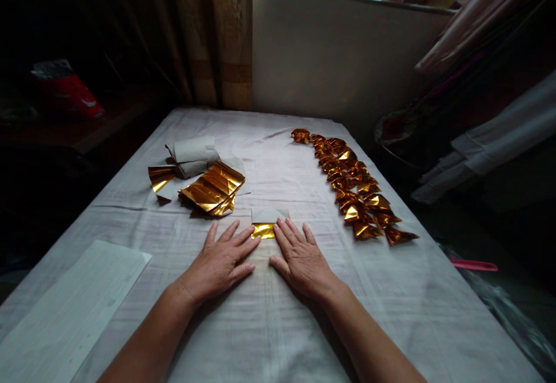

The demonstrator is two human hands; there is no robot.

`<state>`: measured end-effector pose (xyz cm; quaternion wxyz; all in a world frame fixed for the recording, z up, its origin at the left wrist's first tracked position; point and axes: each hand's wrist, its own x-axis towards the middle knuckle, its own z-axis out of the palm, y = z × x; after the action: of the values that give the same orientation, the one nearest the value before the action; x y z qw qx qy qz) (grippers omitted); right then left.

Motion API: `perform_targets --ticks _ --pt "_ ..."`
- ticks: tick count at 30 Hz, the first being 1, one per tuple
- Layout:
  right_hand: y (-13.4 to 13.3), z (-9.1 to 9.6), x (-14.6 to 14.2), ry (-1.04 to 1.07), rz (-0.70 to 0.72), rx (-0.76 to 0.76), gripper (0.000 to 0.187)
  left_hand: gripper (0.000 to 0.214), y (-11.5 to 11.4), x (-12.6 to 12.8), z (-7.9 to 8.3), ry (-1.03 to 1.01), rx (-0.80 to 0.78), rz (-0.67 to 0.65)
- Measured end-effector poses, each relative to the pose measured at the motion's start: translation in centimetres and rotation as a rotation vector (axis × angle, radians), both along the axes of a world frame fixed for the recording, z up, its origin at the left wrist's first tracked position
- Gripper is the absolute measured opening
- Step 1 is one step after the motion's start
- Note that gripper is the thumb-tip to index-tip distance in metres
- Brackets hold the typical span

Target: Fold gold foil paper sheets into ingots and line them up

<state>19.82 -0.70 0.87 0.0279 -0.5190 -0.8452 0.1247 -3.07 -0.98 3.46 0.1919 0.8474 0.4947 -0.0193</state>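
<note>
A small sheet of gold foil paper [263, 231] lies flat on the cloth-covered table, its far part showing the pale back and its near strip showing gold. My left hand [226, 255] rests at its left edge, fingers spread and fingertips touching the foil. On the other side my right hand [299, 255] lies flat with fingertips on the sheet's right edge. Neither hand grips anything. Beyond my left hand sits a stack of gold foil sheets [212, 189]. Folded gold foil pieces [347, 183] stand in rows to the right.
Behind the foil stack lies a white paper packet [193, 154], with a curled gold scrap [161, 177] beside it. A large pale sheet [82, 307] covers the table's near left. Hanging clothes [499, 128] and a pink handle [474, 265] are past the right edge.
</note>
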Motion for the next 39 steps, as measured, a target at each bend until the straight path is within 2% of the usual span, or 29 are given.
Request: perform_targets --ticks 3,7,10,13,15,17,21,26,32,35,39 --pt "0.0 -0.1 0.0 0.006 0.008 0.012 0.067 0.055 -0.1 -0.6 0.1 0.004 -0.003 0.009" --pt "0.0 -0.3 0.2 0.001 0.007 0.051 0.067 0.054 0.0 -1.3 -0.7 -0.058 0.078 0.006" --pt "0.2 -0.4 0.5 0.008 0.032 0.07 0.066 0.043 0.3 -1.5 -1.3 -0.138 0.208 0.021" --pt "0.6 -0.3 0.8 0.018 0.059 0.071 0.064 0.021 0.6 -1.0 -1.3 -0.274 0.399 0.109" --pt "0.9 -0.1 1.0 0.033 0.074 0.073 0.061 0.014 0.8 -0.2 -1.2 -0.365 0.507 0.16" --pt "1.2 0.2 1.1 0.06 0.081 0.09 0.058 0.01 0.9 0.6 -1.2 -0.396 0.551 0.138" --pt "1.7 1.3 0.4 0.086 0.059 0.153 0.046 0.019 1.3 1.4 -1.9 -0.336 0.554 0.054" --pt "2.1 2.4 -1.8 0.049 -0.034 0.227 0.027 0.018 1.8 1.2 -2.7 -0.314 0.528 0.084" --pt "1.7 0.6 -3.2 0.208 -0.038 0.338 0.01 0.018 1.8 1.5 -3.0 -0.351 0.552 0.107" --pt "1.5 -0.3 -3.3 0.277 -0.024 0.375 0.014 0.02 1.8 1.7 -3.2 -0.369 0.539 0.126" --pt "1.6 -0.3 -3.3 0.294 -0.052 0.37 0.016 0.018 2.0 1.7 -3.3 -0.374 0.496 0.14"
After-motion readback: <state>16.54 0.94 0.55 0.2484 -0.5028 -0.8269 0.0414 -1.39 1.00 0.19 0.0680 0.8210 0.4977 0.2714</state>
